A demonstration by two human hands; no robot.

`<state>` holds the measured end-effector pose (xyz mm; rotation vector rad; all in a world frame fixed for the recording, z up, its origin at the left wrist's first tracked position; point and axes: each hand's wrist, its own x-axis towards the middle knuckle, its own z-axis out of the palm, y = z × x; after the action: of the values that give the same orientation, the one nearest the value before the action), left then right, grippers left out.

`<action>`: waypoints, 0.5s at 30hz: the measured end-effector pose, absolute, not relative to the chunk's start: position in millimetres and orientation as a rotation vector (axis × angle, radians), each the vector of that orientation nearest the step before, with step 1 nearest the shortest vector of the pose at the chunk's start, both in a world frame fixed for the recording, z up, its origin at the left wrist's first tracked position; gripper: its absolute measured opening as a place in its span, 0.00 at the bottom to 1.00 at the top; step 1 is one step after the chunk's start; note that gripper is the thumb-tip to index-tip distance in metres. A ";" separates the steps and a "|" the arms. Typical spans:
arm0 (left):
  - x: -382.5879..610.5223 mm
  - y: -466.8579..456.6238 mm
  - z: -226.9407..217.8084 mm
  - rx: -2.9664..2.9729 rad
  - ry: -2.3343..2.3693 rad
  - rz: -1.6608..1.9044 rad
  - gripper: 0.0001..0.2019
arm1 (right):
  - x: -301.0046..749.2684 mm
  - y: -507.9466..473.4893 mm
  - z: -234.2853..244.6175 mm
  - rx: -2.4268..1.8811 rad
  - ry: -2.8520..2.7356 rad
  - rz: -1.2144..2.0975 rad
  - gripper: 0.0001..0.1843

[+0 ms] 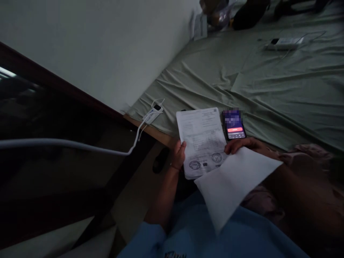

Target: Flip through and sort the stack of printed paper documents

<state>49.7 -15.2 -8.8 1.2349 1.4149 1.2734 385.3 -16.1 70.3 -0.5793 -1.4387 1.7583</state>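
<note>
My left hand [178,154] grips the left edge of a printed document [202,139] with round stamps near its bottom. My right hand [243,144] lies curled at the document's right side, over the top edge of a blank white sheet [231,184] that slants across my lap. I cannot tell whether its fingers grip the sheet or rest on it. Just past the fingers, a phone [233,124] with a lit screen lies on the green bedsheet [268,86].
A white charger block with cable [153,115] sits at the bed's corner, its cord running left. Another white device with cable [285,43] lies farther back. Dark bags [249,14] stand at the far end. A white wall [107,46] and a dark wooden frame are left.
</note>
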 end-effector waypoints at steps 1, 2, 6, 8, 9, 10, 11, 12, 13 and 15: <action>49.2 -14.8 -8.8 1.244 1.407 1.278 0.25 | 386.1 -15.2 70.9 -0.551 -1.437 1.769 0.14; 48.7 -14.5 -9.2 1.248 1.397 1.281 0.25 | 386.8 -14.9 70.8 -0.531 -1.438 1.785 0.15; 49.0 -14.8 -10.5 1.217 1.377 1.280 0.25 | 387.9 -16.8 62.1 -0.594 -1.381 1.826 0.21; 50.1 -14.7 -9.3 1.194 1.366 1.273 0.25 | 386.4 -19.5 56.6 -0.629 -1.314 1.826 0.23; 50.3 -14.4 -8.0 1.186 1.358 1.267 0.25 | 385.1 -21.2 55.2 -0.637 -1.280 1.826 0.23; 50.1 -13.8 -6.4 1.180 1.354 1.258 0.26 | 383.4 -23.2 55.1 -0.650 -1.243 1.822 0.24; 49.4 -13.1 -4.3 1.179 1.358 1.244 0.27 | 381.4 -25.1 56.5 -0.669 -1.209 1.820 0.23; 48.2 -12.3 -1.8 1.185 1.371 1.228 0.28 | 379.3 -26.9 59.0 -0.697 -1.178 1.824 0.24; 46.6 -11.7 0.9 1.198 1.389 1.210 0.29 | 377.1 -28.3 62.3 -0.732 -1.151 1.834 0.24; 42.8 -11.7 7.0 1.213 1.420 1.184 0.30 | 373.2 -28.8 69.2 -0.848 -1.107 1.874 0.24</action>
<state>42.8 -11.7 7.0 1.2132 1.4202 1.1843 373.2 -28.8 69.2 -0.8478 -1.1066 1.8736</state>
